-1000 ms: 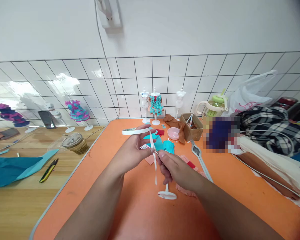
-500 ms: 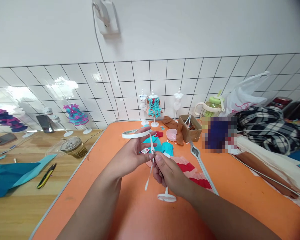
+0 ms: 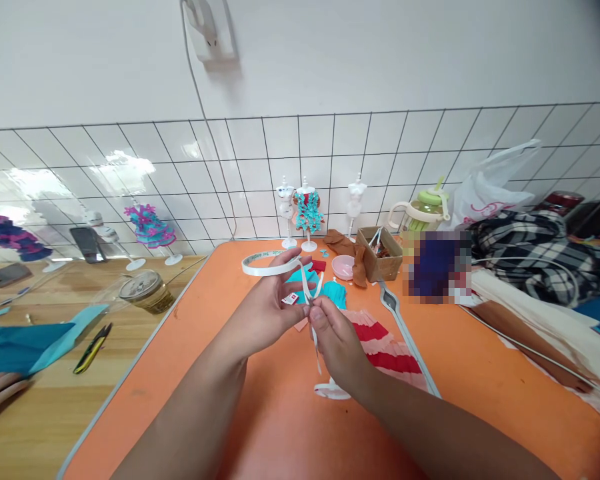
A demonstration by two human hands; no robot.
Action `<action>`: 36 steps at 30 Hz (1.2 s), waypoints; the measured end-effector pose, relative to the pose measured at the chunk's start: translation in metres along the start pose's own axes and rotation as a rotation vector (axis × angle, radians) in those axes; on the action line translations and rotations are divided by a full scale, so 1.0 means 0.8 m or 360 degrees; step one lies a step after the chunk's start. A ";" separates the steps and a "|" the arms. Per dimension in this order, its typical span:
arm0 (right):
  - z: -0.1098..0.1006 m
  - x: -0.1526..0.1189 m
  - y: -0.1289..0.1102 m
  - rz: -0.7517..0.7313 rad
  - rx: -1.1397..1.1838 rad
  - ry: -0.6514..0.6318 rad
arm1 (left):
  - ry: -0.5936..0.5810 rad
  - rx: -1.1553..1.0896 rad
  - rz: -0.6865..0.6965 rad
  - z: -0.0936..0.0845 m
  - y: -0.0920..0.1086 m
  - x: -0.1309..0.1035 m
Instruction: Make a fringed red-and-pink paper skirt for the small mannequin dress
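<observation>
A roll of white tape hangs round the fingers of my left hand, whose thumb and a fingertip pinch the tape strip near the middle. My right hand is closed on the strip at the same spot, its thumb touching the left thumb tip. Loose white ends stick up and hang down between the hands. Below my right hand shows a white stand base, its upper part hidden. Pink and red ruffled fabric lies just right of my right hand, and turquoise fabric lies behind.
Small mannequins stand by the tiled wall, near a cardboard box and a pink dish. On the left are a lidded jar, yellow snips and another person's hand. A zipper strip lies right.
My right hand has turned and shifted slightly, and a loose tape end now points up between the hands. The hanging end has moved right. Another person's hand has come into view at left.
</observation>
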State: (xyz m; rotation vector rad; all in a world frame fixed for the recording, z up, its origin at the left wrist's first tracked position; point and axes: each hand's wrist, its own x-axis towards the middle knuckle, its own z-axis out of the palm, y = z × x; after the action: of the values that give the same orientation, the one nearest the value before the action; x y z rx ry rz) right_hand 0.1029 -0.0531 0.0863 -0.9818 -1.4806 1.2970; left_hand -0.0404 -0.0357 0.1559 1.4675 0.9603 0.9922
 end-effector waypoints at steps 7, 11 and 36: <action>0.005 -0.001 -0.001 0.0021 0.0167 -0.0013 | -0.0027 -0.0017 -0.0002 0.000 -0.002 0.000; 0.007 -0.002 -0.001 0.0081 0.0302 -0.0016 | -0.0033 -0.0055 -0.0026 0.001 -0.001 0.000; -0.065 -0.003 -0.058 0.0350 0.0088 -0.0679 | 0.0131 -0.0121 -0.0056 -0.013 0.010 0.001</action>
State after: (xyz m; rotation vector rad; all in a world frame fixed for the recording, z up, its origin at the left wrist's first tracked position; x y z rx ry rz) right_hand 0.1533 -0.0480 0.1339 -0.8855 -1.6745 1.7810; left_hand -0.0498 -0.0321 0.1646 1.3513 0.9932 1.0592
